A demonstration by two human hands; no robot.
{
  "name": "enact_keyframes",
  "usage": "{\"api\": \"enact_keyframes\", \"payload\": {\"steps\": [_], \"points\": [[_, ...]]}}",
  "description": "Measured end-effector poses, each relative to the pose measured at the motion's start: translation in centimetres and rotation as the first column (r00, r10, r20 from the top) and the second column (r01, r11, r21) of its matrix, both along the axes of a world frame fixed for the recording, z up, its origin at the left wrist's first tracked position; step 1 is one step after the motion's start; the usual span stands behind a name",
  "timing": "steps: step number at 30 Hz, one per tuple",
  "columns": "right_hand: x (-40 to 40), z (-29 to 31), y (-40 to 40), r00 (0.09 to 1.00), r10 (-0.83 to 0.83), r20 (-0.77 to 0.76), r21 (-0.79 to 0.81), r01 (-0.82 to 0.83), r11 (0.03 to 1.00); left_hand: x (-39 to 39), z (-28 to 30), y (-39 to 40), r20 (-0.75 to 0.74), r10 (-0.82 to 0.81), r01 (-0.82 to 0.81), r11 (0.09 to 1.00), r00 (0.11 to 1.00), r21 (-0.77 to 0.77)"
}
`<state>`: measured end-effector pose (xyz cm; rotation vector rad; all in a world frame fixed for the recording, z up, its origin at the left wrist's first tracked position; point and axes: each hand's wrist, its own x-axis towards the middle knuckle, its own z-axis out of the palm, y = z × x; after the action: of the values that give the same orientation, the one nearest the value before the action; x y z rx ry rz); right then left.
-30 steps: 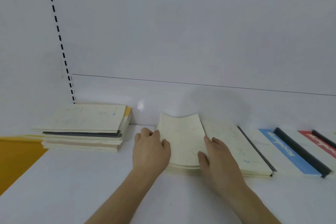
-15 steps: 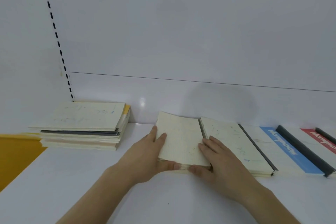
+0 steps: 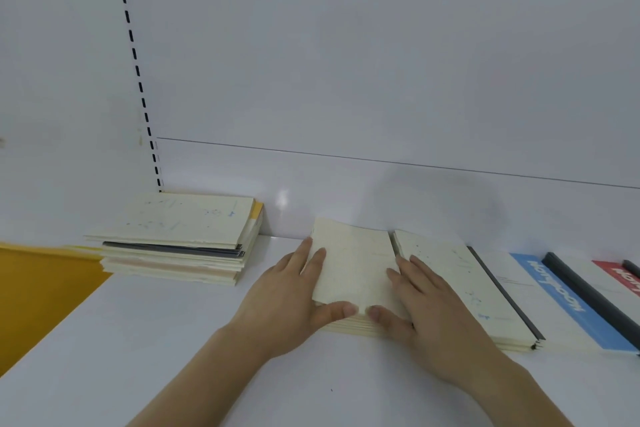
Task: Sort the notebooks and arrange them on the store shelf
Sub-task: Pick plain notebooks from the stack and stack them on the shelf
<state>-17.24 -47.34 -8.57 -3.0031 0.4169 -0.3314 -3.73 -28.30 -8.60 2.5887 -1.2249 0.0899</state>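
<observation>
A small stack of cream notebooks (image 3: 353, 270) lies flat on the white shelf (image 3: 180, 340), in the middle. My left hand (image 3: 294, 298) grips its left edge, thumb across the front corner. My right hand (image 3: 426, 308) holds its right side, fingers on top, thumb at the front edge. Right beside it lies another cream stack with a black spine (image 3: 464, 284). Further right are a blue-striped notebook (image 3: 561, 302) and a red-striped notebook (image 3: 620, 277). A taller mixed pile of notebooks (image 3: 180, 236) sits at the left against the back wall.
The white back panel (image 3: 346, 80) rises just behind the notebooks, with a slotted upright (image 3: 138, 69) at the left. An orange surface (image 3: 38, 291) lies beyond the shelf's left edge. Bare shelf stretches in front of the hands.
The bent top notebook has been laid flat on the stack. Both hands have slid from on top of it to its sides and front edge, squaring the stack.
</observation>
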Motion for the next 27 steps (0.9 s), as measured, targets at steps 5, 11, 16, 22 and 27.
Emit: {"api": "enact_keyframes", "payload": {"steps": [5, 11, 16, 22, 27], "points": [[2.5, 1.7, 3.4, 0.99, 0.108, 0.092, 0.018, -0.11, 0.994, 0.2, 0.5, 3.0, 0.276, 0.135, -0.015, 0.918, 0.952, -0.396], [7.9, 3.2, 10.3, 0.945, 0.277, 0.171, 0.021, -0.285, 0.958, 4.1, 0.0, 9.0, 0.373, 0.34, -0.139, 0.871, 0.863, -0.471], [14.5, 2.6, 14.9, 0.929, 0.31, 0.2, -0.027, -0.312, 0.95, 7.4, -0.7, 14.2, 0.314, 0.487, -0.383, 0.859, 0.815, -0.34], [17.9, 1.6, 17.2, 0.949, 0.28, 0.142, -0.169, -0.255, 0.952, 9.7, -1.4, 18.1, 0.279, 0.328, -0.229, 0.915, 0.903, -0.332], [15.3, 4.0, 18.8, 0.951, 0.141, 0.277, -0.182, -0.092, 0.979, 9.3, -0.5, 19.4, 0.186, 0.235, -0.081, 0.799, 0.954, -0.595]]}}
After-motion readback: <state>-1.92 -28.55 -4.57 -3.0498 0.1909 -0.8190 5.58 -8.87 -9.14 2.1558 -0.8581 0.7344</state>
